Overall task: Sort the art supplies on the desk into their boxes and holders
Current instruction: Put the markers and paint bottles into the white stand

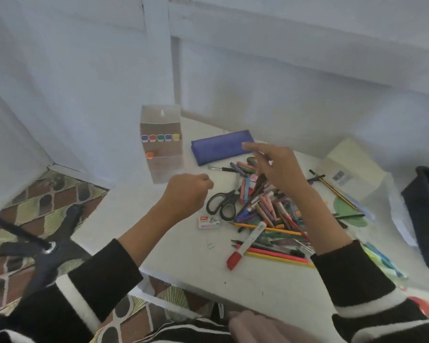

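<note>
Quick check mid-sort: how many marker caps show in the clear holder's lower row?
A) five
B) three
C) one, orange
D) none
C: the clear holder shows a single orange cap in its lower row, beneath the upper row of five caps.

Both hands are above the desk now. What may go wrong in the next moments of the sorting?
1. The tall clear marker holder stands by the left edge of the desk, close to the left hand; a bump might tip it to the floor.
2. The red-capped marker lies near the front edge; a sleeve could sweep it off.
3. The scissors point their blades into the pile; the right hand, reaching in, might touch them.
</note>
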{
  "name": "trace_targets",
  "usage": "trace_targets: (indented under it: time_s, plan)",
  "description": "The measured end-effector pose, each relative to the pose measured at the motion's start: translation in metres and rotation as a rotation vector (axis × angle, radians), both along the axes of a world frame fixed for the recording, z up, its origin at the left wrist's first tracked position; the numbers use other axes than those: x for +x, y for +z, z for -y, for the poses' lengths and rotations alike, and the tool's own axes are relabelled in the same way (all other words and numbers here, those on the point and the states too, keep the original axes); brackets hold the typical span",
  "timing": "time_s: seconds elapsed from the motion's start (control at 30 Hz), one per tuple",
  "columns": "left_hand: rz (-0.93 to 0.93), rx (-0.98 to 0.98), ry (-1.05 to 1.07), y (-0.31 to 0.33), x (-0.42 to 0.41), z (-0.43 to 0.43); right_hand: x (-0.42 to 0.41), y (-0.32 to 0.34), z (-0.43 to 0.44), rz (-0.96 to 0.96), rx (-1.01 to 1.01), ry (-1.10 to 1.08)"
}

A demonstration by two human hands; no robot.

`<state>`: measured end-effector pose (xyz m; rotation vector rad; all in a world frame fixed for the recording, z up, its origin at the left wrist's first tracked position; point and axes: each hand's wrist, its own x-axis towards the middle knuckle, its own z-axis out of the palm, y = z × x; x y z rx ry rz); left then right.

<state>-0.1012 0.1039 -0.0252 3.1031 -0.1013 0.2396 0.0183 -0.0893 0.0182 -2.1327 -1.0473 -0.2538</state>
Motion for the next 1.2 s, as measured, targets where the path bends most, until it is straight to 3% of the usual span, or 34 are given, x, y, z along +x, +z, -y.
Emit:
trace_targets:
  time_s: [0.17, 0.4, 0.6, 0.8, 1.0, 1.2]
  plan:
    - [-0.126, -0.017, -0.263, -0.021, 0.024, 0.061, -0.013, -0.034, 0.115, -0.291, 0.058, -0.332]
    - [0.038, -0.209, -0.529, -0.042, 0.048, 0.136, -0.057, -0.073, 0.235, -0.515, 0.090, -0.705]
    - [0.009, -0.297, -0.579, -0.050, 0.056, 0.184, -0.069, -0.088, 0.270, -0.545, 0.062, -0.816]
    - [-0.183, -0.282, -0.600, -0.047, 0.079, 0.235, -0.058, -0.093, 0.292, -0.562, -0.197, -0.822]
    - [-0.260, -0.179, -0.687, -0.052, 0.111, 0.291, -0.048, -0.088, 0.312, -0.621, -0.336, -0.856]
    - [-0.315, 0.008, -0.654, -0.060, 0.122, 0.317, -0.039, -0.090, 0.322, -0.520, -0.390, -0.917]
